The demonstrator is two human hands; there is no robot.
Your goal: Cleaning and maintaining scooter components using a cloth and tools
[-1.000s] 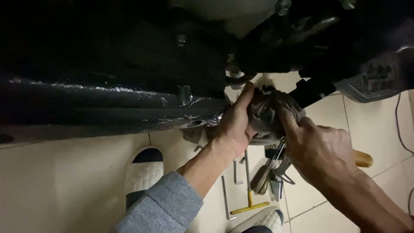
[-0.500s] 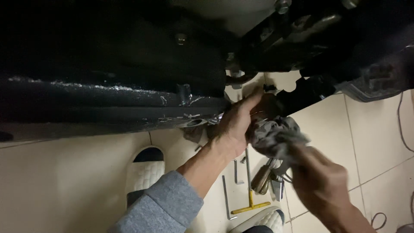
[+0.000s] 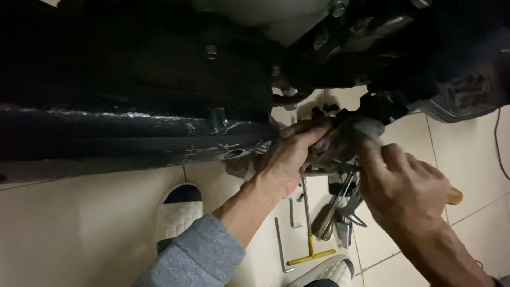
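I am looking up under a dark vehicle body [image 3: 133, 133] above a tiled floor. My left hand [image 3: 289, 159], in a grey sleeve, reaches up and grips a grey rounded part [image 3: 353, 133] hanging below the black underside; whether cloth covers it I cannot tell. My right hand [image 3: 406, 186] is closed around a tool whose yellowish handle end [image 3: 454, 195] sticks out behind the palm. The tool's thin metal shaft points left at the grey part, just under my left fingers.
On the tiles below lie a yellow T-handle wrench [image 3: 309, 234], two hex keys [image 3: 280, 244], a wooden-handled screwdriver [image 3: 322, 220] and pliers [image 3: 345, 223]. A white slipper [image 3: 178, 212] sits left, another [image 3: 326, 271] at the bottom edge. A cable [image 3: 496, 143] runs along the right.
My right hand dropped away from the part half a second ago and has come back up to it with the tool. My left hand stayed on the part.
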